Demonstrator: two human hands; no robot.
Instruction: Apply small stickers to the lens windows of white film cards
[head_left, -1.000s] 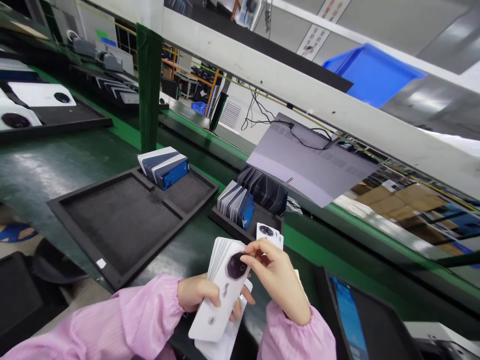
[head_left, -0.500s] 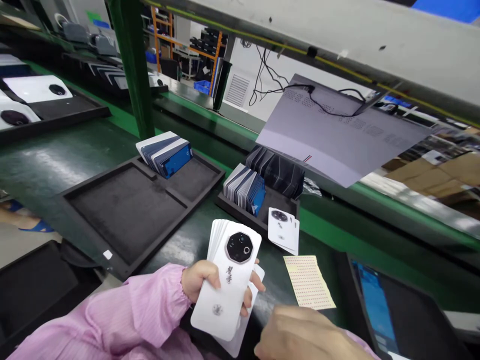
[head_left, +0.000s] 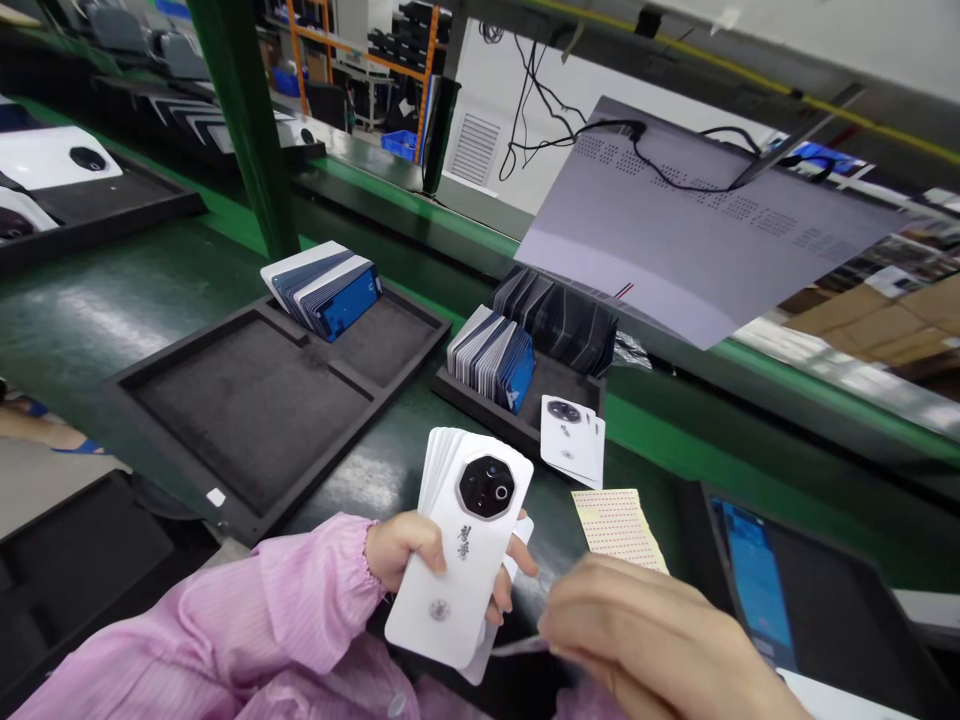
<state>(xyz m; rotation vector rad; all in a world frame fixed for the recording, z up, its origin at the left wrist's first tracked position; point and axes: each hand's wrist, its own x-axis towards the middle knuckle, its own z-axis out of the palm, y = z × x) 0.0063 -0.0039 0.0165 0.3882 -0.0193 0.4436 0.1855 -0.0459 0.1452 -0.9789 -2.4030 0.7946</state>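
Note:
My left hand (head_left: 409,550) is closed round a fanned stack of white phone back covers (head_left: 442,590). The top one faces me, with a dark octagonal camera area, black characters and a round emblem. Another white cover sticks out below the stack, past my fingertips. To the right of the stack, my right hand (head_left: 630,630) is closed and blurred. A thin, pale, narrow piece (head_left: 521,647) juts from its fingertips towards the stack; its kind I cannot make out. Beyond my right hand lies a yellowish sheet (head_left: 619,525) with rows of small red marks.
A black compartment tray (head_left: 247,400) holds upright covers (head_left: 330,295) at its far end. A smaller black tray (head_left: 480,405) carries more upright covers and white camera covers (head_left: 570,440). Another tray (head_left: 847,590) with a blue-faced piece lies right. A grey panel (head_left: 675,240) hangs above.
My right hand has risen slightly and moved right, and a thin pale piece now shows at its fingertips. My left hand still holds the covers. The view has shifted a little.

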